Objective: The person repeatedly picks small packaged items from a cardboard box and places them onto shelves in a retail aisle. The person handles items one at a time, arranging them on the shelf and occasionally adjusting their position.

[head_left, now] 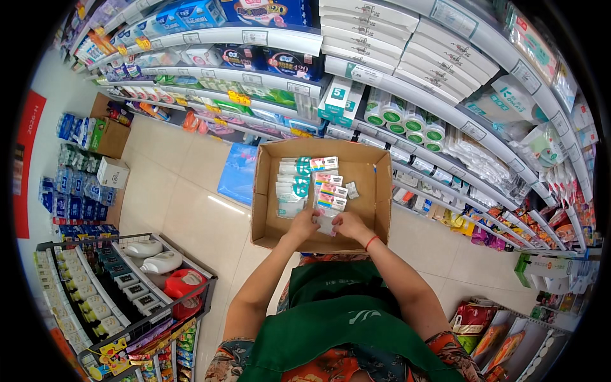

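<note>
An open cardboard box stands in front of me. Near its closest wall, my left hand and my right hand hold a small whitish packet between them, fingers closed on its two ends. What kind of packet it is I cannot make out. Just beyond the fingers lies a column of small white packs with rainbow stripes. To its left runs a stack of white and teal packs. A small pale packet lies apart on the box floor, right of the striped ones.
Shelves of packaged goods curve round the far side, with white cartons and wrapped rolls. A blue package lies on the tiled floor by the box. A wire display rack with bottles stands left.
</note>
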A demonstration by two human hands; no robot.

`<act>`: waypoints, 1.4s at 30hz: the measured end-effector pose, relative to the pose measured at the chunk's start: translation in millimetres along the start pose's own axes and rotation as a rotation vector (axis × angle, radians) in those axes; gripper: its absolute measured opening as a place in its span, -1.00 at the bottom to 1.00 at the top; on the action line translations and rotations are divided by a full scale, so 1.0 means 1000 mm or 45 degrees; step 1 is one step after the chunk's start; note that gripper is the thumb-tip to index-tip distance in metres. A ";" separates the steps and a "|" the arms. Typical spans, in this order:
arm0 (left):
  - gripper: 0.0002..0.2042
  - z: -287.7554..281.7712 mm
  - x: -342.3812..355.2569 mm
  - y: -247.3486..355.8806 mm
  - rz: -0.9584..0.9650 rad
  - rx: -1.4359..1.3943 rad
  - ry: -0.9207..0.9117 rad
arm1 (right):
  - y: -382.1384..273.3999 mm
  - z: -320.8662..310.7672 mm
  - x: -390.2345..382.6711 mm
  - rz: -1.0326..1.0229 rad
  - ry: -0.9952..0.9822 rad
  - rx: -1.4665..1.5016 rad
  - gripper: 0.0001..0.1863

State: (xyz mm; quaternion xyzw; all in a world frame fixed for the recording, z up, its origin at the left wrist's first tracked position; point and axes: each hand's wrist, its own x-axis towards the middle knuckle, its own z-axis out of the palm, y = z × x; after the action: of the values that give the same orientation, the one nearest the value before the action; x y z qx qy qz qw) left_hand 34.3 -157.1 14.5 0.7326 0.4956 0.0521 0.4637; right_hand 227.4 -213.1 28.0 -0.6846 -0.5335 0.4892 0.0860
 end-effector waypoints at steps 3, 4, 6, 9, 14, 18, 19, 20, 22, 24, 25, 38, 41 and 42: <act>-0.61 -0.003 -0.003 0.007 0.025 0.151 0.010 | 0.002 -0.006 -0.002 -0.050 -0.015 -0.048 -0.72; -0.62 -0.005 -0.003 0.011 0.018 0.159 0.012 | 0.006 -0.008 0.000 -0.072 -0.007 -0.034 -0.72; -0.63 -0.007 -0.003 0.016 0.005 0.176 0.018 | 0.005 -0.014 -0.001 -0.053 0.000 0.018 -0.73; -0.63 -0.012 -0.002 0.025 0.066 0.265 0.035 | -0.004 -0.032 -0.006 0.004 0.012 0.103 -0.75; -0.64 -0.025 0.005 0.054 0.248 0.215 0.059 | -0.018 -0.062 -0.016 -0.087 0.154 0.182 -0.75; -0.65 -0.037 0.012 0.094 0.384 0.125 0.106 | -0.036 -0.092 -0.031 -0.209 0.236 0.237 -0.78; -0.65 -0.043 0.012 0.109 0.391 0.075 0.099 | -0.045 -0.102 -0.038 -0.204 0.253 0.262 -0.79; -0.66 -0.052 0.010 0.129 0.401 0.025 0.091 | -0.054 -0.113 -0.048 -0.199 0.274 0.288 -0.79; -0.67 -0.064 0.015 0.152 0.410 -0.084 0.045 | -0.068 -0.132 -0.062 -0.250 0.296 0.408 -0.78; -0.67 -0.075 0.019 0.177 0.434 -0.113 0.050 | -0.087 -0.156 -0.079 -0.294 0.321 0.471 -0.78; -0.67 -0.081 0.019 0.191 0.446 -0.128 0.051 | -0.091 -0.166 -0.084 -0.348 0.417 0.420 -0.77; -0.64 -0.165 0.009 0.378 0.959 -0.289 0.214 | -0.178 -0.290 -0.183 -0.746 1.234 0.102 -0.78; -0.64 -0.177 0.016 0.408 1.105 -0.288 0.273 | -0.192 -0.314 -0.197 -0.816 1.375 -0.018 -0.73; -0.64 -0.182 0.015 0.419 1.123 -0.258 0.295 | -0.195 -0.321 -0.200 -0.829 1.403 -0.025 -0.73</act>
State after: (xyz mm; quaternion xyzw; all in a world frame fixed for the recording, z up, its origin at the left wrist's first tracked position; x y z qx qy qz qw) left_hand 228.5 -64.3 417.5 0.8137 0.1778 0.3740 0.4079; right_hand 355.8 -164.9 430.8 -0.6392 -0.5962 0.0095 0.4857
